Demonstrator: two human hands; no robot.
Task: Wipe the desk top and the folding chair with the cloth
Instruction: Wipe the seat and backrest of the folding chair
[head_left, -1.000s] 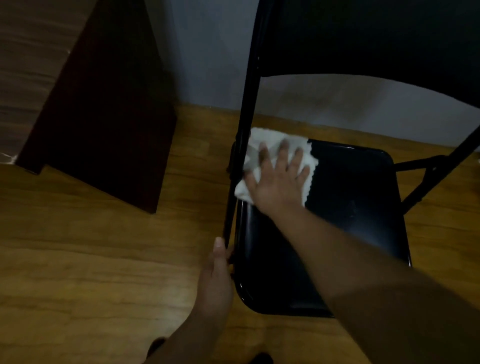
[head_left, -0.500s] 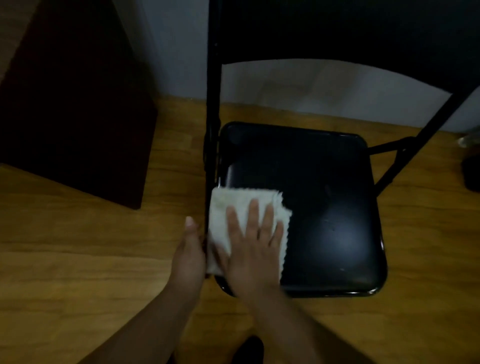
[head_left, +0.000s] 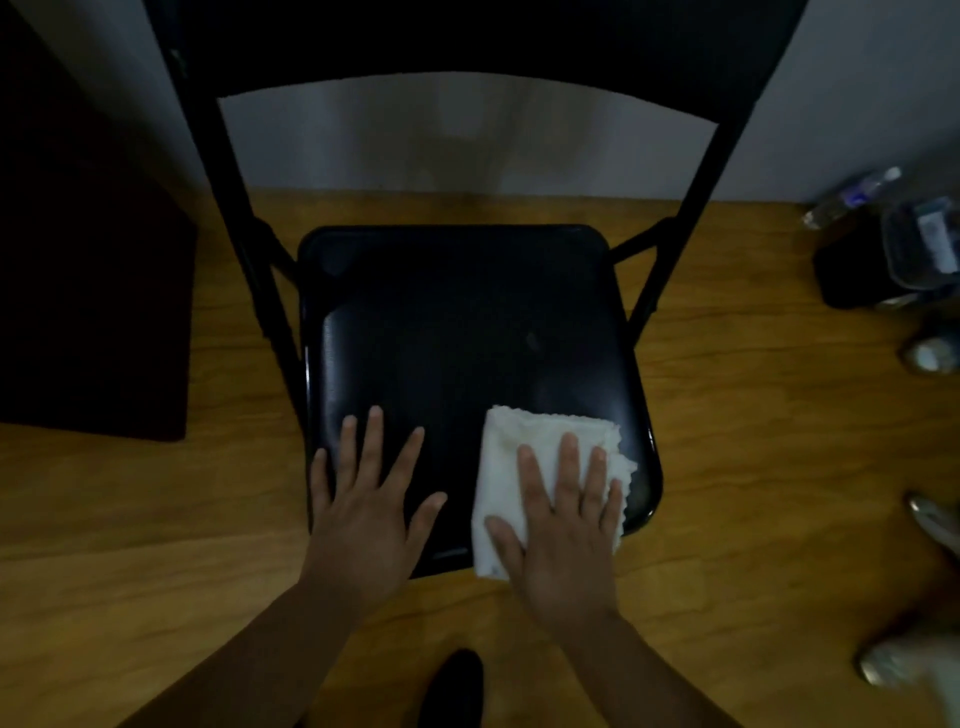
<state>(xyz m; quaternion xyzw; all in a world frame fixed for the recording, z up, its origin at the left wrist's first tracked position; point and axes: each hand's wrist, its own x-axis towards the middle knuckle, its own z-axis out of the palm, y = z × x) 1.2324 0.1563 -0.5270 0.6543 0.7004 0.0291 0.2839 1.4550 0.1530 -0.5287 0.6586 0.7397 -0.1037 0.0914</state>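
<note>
A black folding chair stands in front of me; its glossy seat fills the middle of the view and its backrest spans the top. A folded white cloth lies on the seat's front right corner. My right hand presses flat on the cloth with straight fingers. My left hand rests flat on the seat's front left part, fingers spread, holding nothing. The dark side of the desk shows at the far left; its top is out of view.
Wooden floor surrounds the chair, with a grey wall behind. At the right edge sit a plastic bottle, a dark bag with a clear container and some blurred pale objects. A dark shoe tip shows below the seat.
My right hand has slid the cloth from the seat's back left to the front left, then across to the front right. My left hand left the chair frame and now lies flat on the seat.
</note>
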